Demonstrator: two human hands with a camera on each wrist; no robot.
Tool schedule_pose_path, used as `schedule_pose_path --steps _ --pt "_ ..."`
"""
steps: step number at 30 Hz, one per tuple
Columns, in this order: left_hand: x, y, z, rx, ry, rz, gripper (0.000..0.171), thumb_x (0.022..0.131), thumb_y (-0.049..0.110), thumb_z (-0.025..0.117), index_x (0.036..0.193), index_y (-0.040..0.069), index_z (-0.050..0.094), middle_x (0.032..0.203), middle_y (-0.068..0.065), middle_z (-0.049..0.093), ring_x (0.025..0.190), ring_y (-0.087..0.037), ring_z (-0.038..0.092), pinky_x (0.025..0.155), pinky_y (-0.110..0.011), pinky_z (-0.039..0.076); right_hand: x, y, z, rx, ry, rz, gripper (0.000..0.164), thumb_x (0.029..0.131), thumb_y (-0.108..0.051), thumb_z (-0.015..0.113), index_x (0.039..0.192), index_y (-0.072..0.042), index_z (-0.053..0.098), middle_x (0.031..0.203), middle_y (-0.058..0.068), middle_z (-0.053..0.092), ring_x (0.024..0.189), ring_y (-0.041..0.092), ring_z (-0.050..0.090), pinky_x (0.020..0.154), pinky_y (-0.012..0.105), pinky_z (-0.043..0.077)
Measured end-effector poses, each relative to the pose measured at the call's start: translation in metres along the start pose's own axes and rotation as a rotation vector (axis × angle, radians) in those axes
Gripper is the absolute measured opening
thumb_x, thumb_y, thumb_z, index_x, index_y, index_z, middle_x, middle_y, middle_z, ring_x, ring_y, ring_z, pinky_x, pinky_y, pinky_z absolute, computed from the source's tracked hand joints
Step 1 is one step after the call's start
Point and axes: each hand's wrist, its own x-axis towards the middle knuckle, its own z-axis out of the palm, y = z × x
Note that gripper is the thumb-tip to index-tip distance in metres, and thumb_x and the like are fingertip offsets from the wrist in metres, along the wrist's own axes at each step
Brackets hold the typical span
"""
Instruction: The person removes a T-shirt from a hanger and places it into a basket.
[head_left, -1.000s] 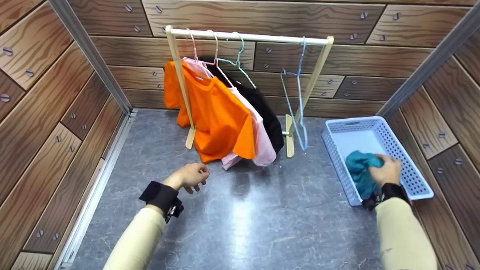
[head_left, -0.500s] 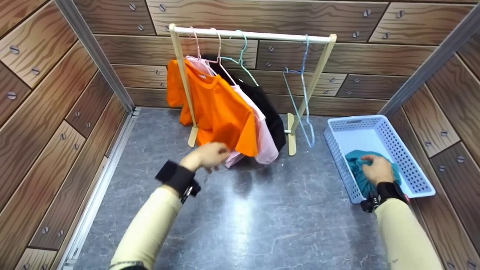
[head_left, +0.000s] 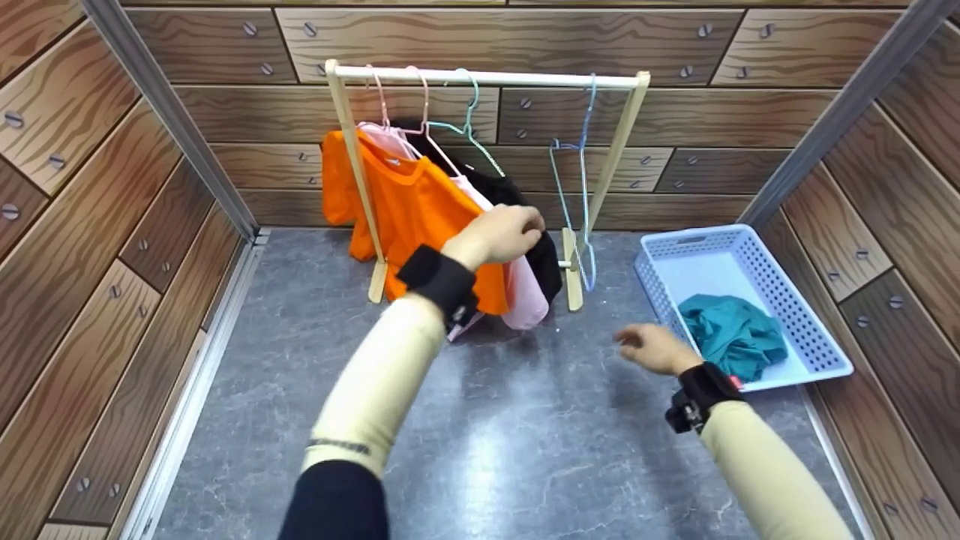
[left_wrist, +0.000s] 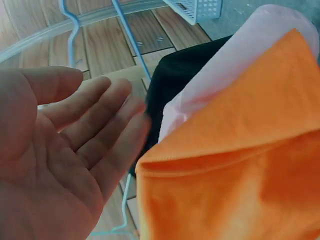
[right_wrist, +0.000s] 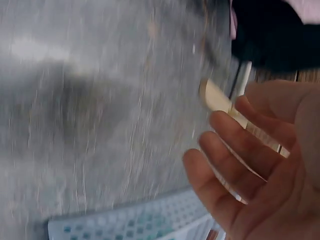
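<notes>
My left hand is in front of the hanging clothes, its fingers loosely bent and holding nothing. Beside it in the left wrist view are the orange T-shirt, a pink garment and a black garment. My right hand hovers left of the blue basket, fingers relaxed, with nothing in them. A crumpled teal cloth garment lies in the basket. On the rack's rail, a bare blue hanger hangs near the right end, and a teal hanger holds the black garment.
The small rack has a white rail and wooden side posts, and stands by the back wall. Wood-patterned panels enclose the grey marbled floor on the left, back and right.
My left hand has moved right and up, towards the rack. My right hand has let go of the teal garment and moved left out of the basket.
</notes>
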Motion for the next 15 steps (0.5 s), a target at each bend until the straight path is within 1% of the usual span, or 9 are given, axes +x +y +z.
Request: schedule_pose_path --steps 2,4,7,9,12,15 --pt "0.010 0.000 0.006 0.006 0.014 -0.034 0.028 0.099 0.023 0.050 0.122 0.013 0.063 0.123 -0.007 0.066 0.115 -0.025 0.060 0.101 -0.037 0.047 0.000 -0.009 0.008 0.013 -0.028 -0.026 0.029 0.090 -0.006 0.060 0.114 0.008 0.063 0.103 0.024 0.070 0.095 0.037 0.067 0.085 0.049 0.054" --pt "0.017 -0.001 0.011 0.041 0.018 -0.085 0.026 0.099 0.025 0.051 0.119 0.015 0.064 0.122 -0.006 0.067 0.113 -0.024 0.061 0.098 -0.038 0.049 0.000 -0.016 0.016 0.029 -0.051 -0.045 0.029 0.090 -0.007 0.060 0.115 0.007 0.063 0.104 0.023 0.070 0.096 0.036 0.067 0.086 0.049 0.054" --pt "0.023 -0.002 0.018 0.152 0.011 -0.156 0.026 0.099 0.030 0.050 0.114 0.016 0.065 0.120 -0.006 0.068 0.112 -0.024 0.063 0.094 -0.041 0.051 0.000 -0.024 0.025 0.021 -0.077 -0.073 0.029 0.090 -0.009 0.059 0.115 0.006 0.063 0.104 0.022 0.070 0.095 0.035 0.068 0.085 0.048 0.055" --pt "0.026 -0.001 0.021 0.219 0.006 -0.219 0.032 0.100 0.036 0.048 0.117 0.016 0.066 0.123 -0.008 0.067 0.114 -0.027 0.063 0.094 -0.043 0.051 0.001 -0.027 0.030 0.016 -0.088 -0.089 0.028 0.090 -0.008 0.059 0.114 0.006 0.063 0.103 0.023 0.070 0.093 0.035 0.068 0.083 0.048 0.055" --pt "0.031 -0.001 0.023 0.251 0.030 -0.367 0.047 0.101 0.048 0.040 0.126 0.016 0.064 0.130 -0.010 0.064 0.118 -0.029 0.061 0.097 -0.044 0.050 0.001 -0.028 0.036 0.017 -0.103 -0.107 0.027 0.090 -0.008 0.059 0.113 0.006 0.063 0.102 0.023 0.070 0.092 0.035 0.067 0.081 0.046 0.056" --pt "0.034 -0.004 0.027 0.211 0.088 -0.516 0.062 0.100 0.060 0.033 0.131 0.015 0.061 0.132 -0.009 0.063 0.118 -0.029 0.061 0.096 -0.043 0.049 0.002 -0.028 0.041 0.026 -0.115 -0.114 0.027 0.091 -0.007 0.059 0.113 0.006 0.064 0.102 0.023 0.070 0.091 0.034 0.068 0.080 0.045 0.056"
